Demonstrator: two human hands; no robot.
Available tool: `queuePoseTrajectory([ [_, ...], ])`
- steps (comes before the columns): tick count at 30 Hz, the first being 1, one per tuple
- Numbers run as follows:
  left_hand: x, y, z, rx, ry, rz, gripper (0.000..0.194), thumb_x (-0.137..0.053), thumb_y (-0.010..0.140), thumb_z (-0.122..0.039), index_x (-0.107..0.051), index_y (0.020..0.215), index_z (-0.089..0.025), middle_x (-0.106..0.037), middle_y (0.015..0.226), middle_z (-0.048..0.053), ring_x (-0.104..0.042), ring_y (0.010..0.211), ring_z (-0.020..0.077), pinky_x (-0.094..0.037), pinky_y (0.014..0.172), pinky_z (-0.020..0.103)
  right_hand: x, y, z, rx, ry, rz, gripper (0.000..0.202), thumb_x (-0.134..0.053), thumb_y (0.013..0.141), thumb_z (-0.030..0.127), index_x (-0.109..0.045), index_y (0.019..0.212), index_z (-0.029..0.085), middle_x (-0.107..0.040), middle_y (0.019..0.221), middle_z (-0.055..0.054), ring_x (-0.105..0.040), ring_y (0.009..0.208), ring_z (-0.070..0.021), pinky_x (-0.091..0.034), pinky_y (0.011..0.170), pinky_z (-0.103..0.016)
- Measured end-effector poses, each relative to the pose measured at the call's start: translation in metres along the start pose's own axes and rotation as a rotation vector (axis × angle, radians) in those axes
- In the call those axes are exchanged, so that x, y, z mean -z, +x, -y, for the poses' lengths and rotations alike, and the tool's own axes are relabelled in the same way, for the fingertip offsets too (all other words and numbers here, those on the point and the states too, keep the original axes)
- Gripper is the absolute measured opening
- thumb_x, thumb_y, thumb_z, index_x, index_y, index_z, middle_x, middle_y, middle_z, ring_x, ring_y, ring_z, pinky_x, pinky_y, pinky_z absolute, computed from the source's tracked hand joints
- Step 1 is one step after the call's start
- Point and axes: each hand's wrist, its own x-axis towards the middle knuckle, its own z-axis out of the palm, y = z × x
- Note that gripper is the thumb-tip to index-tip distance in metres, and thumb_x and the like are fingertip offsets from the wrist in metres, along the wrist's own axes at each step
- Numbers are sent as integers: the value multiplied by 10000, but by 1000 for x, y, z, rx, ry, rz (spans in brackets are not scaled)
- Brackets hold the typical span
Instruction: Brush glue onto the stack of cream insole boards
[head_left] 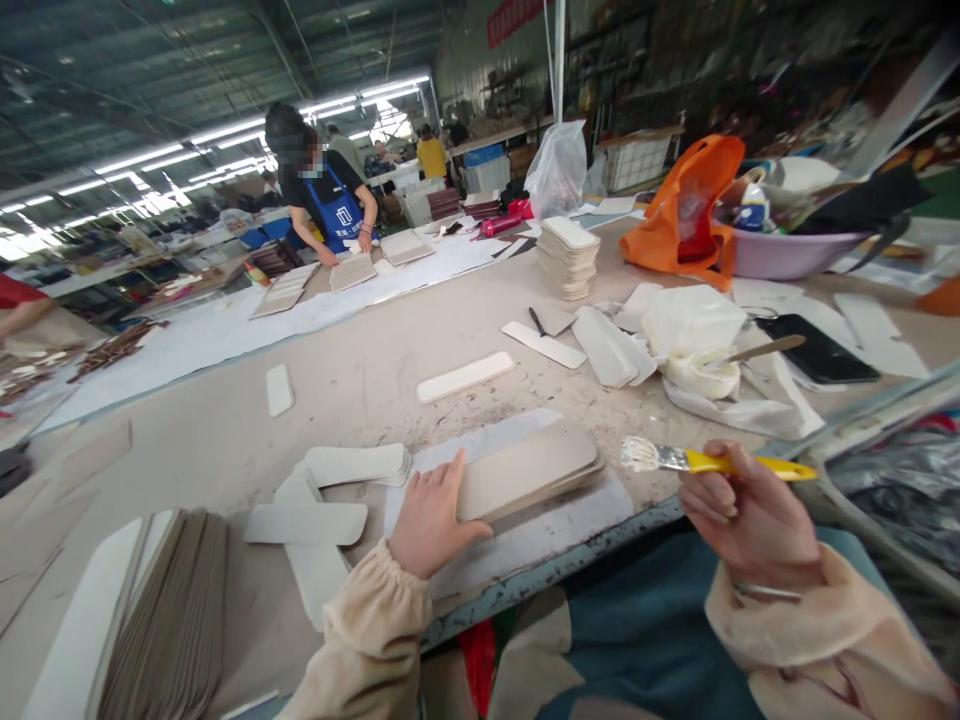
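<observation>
A yellow-handled paintbrush [709,462] is gripped in my right hand [754,505], its bristles pointing left and coated with white paste. My left hand [439,510] lies with thumb and fingers apart at the left end of a small stack of beige rounded strips [529,465]. That stack rests on a pale sheet [600,505] near the table's front edge. Left of this hand, several white strips [307,523] overlap crosswise. Beyond the stack, one white strip [465,377] lies alone on the table.
At right stands a tub of white paste [701,370] with a stick in it, beside a black phone [817,348]. Farther back are a pile of strips [568,258], an orange bag [679,215] and a purple basin [795,253]. A large strip stack [169,610] fills the lower left. A co-worker [326,195] works opposite.
</observation>
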Motion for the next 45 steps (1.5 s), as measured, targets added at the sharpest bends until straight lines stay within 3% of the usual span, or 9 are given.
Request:
queuePoseTrajectory([
  [3, 1, 0, 7, -8, -95, -37, 1099, -808, 588, -516, -297, 1492, -157, -514, 1382, 215, -464, 1265, 423, -246, 1087, 634, -3, -2, -3, -15, -52, 0, 176, -618, 834, 411, -627, 849, 236, -269, 486, 52, -184, 417, -76, -229, 369, -176],
  [6, -8, -10, 21, -38, -301, -162, 1217, -830, 551, -554, -201, 1522, -179, -384, 1492, 209, -350, 1373, 400, -227, 1135, 589, -7, -4, -6, -32, -97, 41, 287, -595, 837, 509, -641, 853, 226, -323, 482, 37, -247, 404, -73, -267, 371, -184],
  [10, -40, -27, 46, -112, -652, -326, 1206, -804, 622, -553, -114, 1534, -172, -324, 1525, 204, -298, 1420, 345, -225, 1170, 510, -24, -3, -15, -69, -177, 107, 367, -577, 831, 571, -667, 865, 217, -409, 479, 10, -354, 405, -84, -330, 394, -204],
  [15, -72, -30, 60, -139, -902, -409, 1124, -806, 683, -431, -114, 1532, -180, -377, 1491, 190, -369, 1381, 321, -234, 1172, 480, -69, -2, -43, -75, -352, 160, 297, -603, 863, 494, -647, 891, 201, -478, 494, 12, -404, 423, -80, -313, 396, -180],
  [21, -73, -25, 63, -142, -1016, -414, 1075, -806, 688, -395, -161, 1525, -195, -457, 1424, 169, -463, 1297, 300, -314, 1133, 455, -118, -1, -77, -37, -586, 339, 363, -557, 904, 526, -611, 930, 167, -548, 570, 6, -445, 457, -82, -350, 410, -186],
  [27, -72, -26, 60, -106, -1015, -409, 1102, -819, 668, -392, -158, 1529, -207, -485, 1401, 152, -490, 1269, 296, -349, 1114, 445, -142, 1, -99, -75, -727, 365, 430, -522, 901, 580, -594, 930, 157, -543, 577, 14, -440, 446, -81, -350, 409, -197],
  [36, -72, -25, 59, -108, -984, -406, 1123, -806, 685, -377, -96, 1537, -199, -502, 1370, 165, -522, 1228, 286, -390, 1076, 434, -151, 3, -116, -126, -795, 417, 413, -508, 903, 574, -575, 897, 167, -534, 550, 28, -419, 414, -75, -336, 406, -196],
  [45, -67, -25, 57, -77, -911, -424, 1076, -787, 692, -392, -144, 1529, -180, -541, 1323, 143, -508, 1245, 285, -329, 1122, 442, -129, 15, -93, -60, -901, 278, 433, -527, 869, 596, -607, 845, 171, -545, 552, 7, -452, 428, -98, -368, 408, -215],
])
